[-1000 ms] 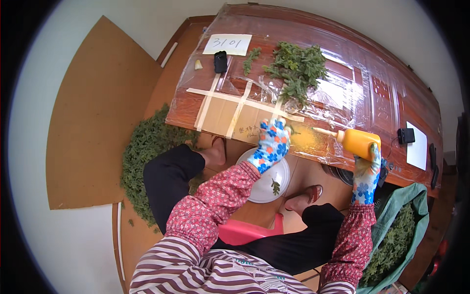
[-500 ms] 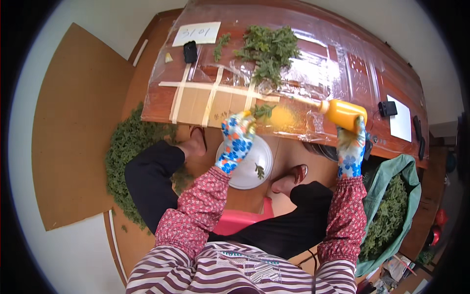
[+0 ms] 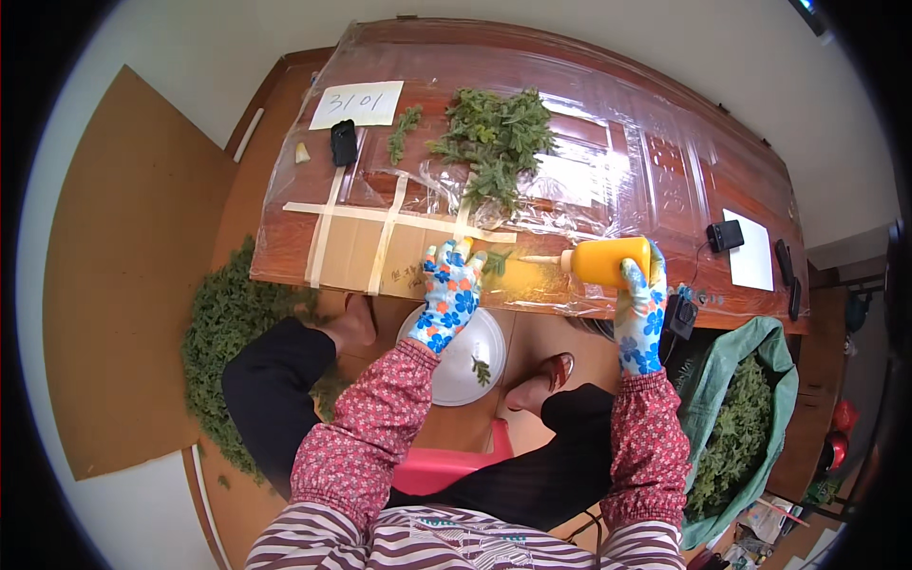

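Observation:
My left hand [image 3: 451,293], in a flowered glove, is over the near edge of the table, its fingers closed at the stem end of a small green leafy sprig [image 3: 496,263]. The exact pinch is partly hidden. In my right hand [image 3: 641,313], gloved alike, a yellow squeeze bottle [image 3: 600,261] lies tilted on its side. Its long thin nozzle [image 3: 541,259] points left, with the tip close to the sprig's leaves. Beneath them, a yellow patch [image 3: 532,282] covers the table edge. Beside my left hand, a cardboard piece [image 3: 351,249] is taped down.
A leafy pile [image 3: 499,138] lies on the plastic-covered table [image 3: 608,95]. Below stands a round white lid-like container [image 3: 465,370] with one sprig on top. Greenery heaps [image 3: 223,332] on the floor at left; a green sack [image 3: 774,408] of it stands at right. A black device [image 3: 724,235] sits rightward.
My right hand has brought the bottle leftward, so its nozzle tip is now near the sprig. The whole view has shifted, with the table lower in the picture.

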`<state>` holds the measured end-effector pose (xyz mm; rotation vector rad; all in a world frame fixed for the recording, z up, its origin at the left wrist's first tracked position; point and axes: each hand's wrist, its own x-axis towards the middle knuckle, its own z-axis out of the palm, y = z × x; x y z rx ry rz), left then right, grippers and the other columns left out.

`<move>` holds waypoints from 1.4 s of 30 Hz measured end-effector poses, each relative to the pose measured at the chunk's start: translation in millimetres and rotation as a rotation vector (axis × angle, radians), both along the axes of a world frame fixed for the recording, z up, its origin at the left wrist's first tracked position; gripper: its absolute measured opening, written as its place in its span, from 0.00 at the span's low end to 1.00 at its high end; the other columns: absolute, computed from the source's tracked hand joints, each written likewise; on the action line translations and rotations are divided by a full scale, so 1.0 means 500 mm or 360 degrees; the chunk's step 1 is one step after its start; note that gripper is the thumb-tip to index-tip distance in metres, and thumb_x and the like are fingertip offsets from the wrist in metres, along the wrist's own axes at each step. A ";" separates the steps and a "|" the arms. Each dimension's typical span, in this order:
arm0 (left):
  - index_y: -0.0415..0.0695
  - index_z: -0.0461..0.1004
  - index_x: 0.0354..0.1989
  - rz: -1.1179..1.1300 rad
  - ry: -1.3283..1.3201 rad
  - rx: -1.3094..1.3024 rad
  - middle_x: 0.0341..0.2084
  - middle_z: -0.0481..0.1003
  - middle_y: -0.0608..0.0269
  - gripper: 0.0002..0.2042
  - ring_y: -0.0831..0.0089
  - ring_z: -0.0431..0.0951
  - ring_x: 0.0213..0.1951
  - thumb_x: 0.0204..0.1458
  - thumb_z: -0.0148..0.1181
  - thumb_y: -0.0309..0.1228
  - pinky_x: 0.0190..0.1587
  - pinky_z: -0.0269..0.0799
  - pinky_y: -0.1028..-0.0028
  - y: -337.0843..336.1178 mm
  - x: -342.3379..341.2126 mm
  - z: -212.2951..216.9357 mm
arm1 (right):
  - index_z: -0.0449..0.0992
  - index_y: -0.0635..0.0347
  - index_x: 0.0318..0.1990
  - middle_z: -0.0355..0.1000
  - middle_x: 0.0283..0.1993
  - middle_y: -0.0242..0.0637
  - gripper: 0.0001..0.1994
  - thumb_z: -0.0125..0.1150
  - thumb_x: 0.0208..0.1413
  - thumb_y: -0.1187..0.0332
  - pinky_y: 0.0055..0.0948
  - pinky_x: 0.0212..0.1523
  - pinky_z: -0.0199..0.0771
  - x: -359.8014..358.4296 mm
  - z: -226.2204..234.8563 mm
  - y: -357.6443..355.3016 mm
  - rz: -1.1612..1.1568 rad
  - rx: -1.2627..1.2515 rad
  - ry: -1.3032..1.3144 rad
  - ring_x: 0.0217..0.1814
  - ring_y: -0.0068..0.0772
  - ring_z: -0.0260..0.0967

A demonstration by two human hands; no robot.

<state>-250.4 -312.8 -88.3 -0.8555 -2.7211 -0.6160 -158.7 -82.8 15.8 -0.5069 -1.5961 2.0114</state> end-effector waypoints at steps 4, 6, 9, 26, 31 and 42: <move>0.50 0.76 0.40 -0.0215 -0.0002 -0.0006 0.46 0.69 0.54 0.13 0.56 0.65 0.51 0.47 0.49 0.28 0.56 0.51 0.55 -0.004 -0.054 -0.021 | 0.62 0.63 0.54 0.64 0.50 0.36 0.21 0.56 0.52 0.72 0.28 0.57 0.59 -0.004 0.000 0.002 -0.0016 0.0085 -0.0040 0.53 0.27 0.62; 0.49 0.73 0.45 -0.0237 0.0020 -0.0016 0.50 0.67 0.55 0.16 0.55 0.62 0.54 0.46 0.51 0.27 0.58 0.49 0.54 -0.021 -0.056 -0.004 | 0.63 0.64 0.53 0.65 0.47 0.36 0.21 0.57 0.52 0.68 0.25 0.54 0.59 -0.007 0.021 -0.005 0.0025 0.0090 -0.0033 0.50 0.26 0.62; 0.47 0.68 0.51 -0.0179 -0.0078 0.0263 0.54 0.64 0.58 0.21 0.58 0.60 0.56 0.45 0.54 0.26 0.60 0.47 0.56 -0.021 -0.051 0.019 | 0.63 0.63 0.52 0.65 0.46 0.35 0.21 0.58 0.52 0.68 0.24 0.54 0.60 -0.013 0.017 0.005 -0.0010 0.0077 -0.0011 0.49 0.25 0.62; 0.56 0.57 0.61 -0.0253 -0.0271 -0.0418 0.63 0.51 0.56 0.31 0.52 0.47 0.64 0.47 0.52 0.51 0.60 0.31 0.41 -0.025 0.036 0.015 | 0.60 0.60 0.55 0.63 0.52 0.39 0.32 0.65 0.38 0.83 0.27 0.56 0.63 -0.022 0.051 -0.112 0.0215 0.0696 -0.0088 0.54 0.31 0.61; 0.56 0.57 0.62 -0.0269 -0.0275 -0.0383 0.63 0.50 0.53 0.31 0.52 0.45 0.65 0.47 0.53 0.50 0.60 0.31 0.41 -0.029 0.035 0.008 | 0.61 0.60 0.54 0.64 0.54 0.42 0.29 0.60 0.41 0.85 0.30 0.57 0.62 -0.038 0.041 -0.135 0.0318 0.0713 0.0001 0.56 0.35 0.61; 0.55 0.57 0.61 -0.0311 -0.0395 -0.0330 0.63 0.48 0.51 0.33 0.52 0.44 0.65 0.45 0.57 0.49 0.61 0.30 0.41 -0.037 0.034 0.012 | 0.61 0.60 0.54 0.64 0.53 0.41 0.29 0.60 0.41 0.85 0.30 0.57 0.61 -0.057 0.027 -0.160 0.0329 0.0783 -0.0046 0.56 0.33 0.61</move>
